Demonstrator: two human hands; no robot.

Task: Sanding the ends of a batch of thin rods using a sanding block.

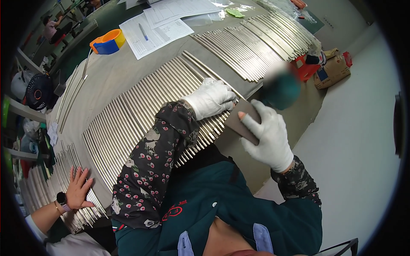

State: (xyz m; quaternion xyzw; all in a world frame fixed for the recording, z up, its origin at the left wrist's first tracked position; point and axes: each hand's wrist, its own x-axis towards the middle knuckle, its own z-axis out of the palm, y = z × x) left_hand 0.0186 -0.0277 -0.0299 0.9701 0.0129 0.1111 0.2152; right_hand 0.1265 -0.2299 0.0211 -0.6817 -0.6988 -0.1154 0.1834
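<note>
My left hand (211, 98), in a white glove with a bare fingertip, lies over the right end of a row of thin silver metal rods (141, 104). Its fingers curl down around the near end of a rod, though the grip is partly hidden. One rod (200, 64) stands apart from the row and runs past that hand toward a flat grey-brown sanding block (243, 121). My right hand (269, 138), also white-gloved, is closed around the block, thumb bare at the tip. The block sits against or very near the rod ends.
More rods (252, 47) lie at the far right, others (72, 102) at the left. A co-worker's bare hand (79, 187) with a watch rests on rods (55, 179) at lower left. Papers (166, 34) with a pen (143, 32) and an orange-blue tape dispenser (107, 42) lie beyond. A paper sack (333, 70) stands right.
</note>
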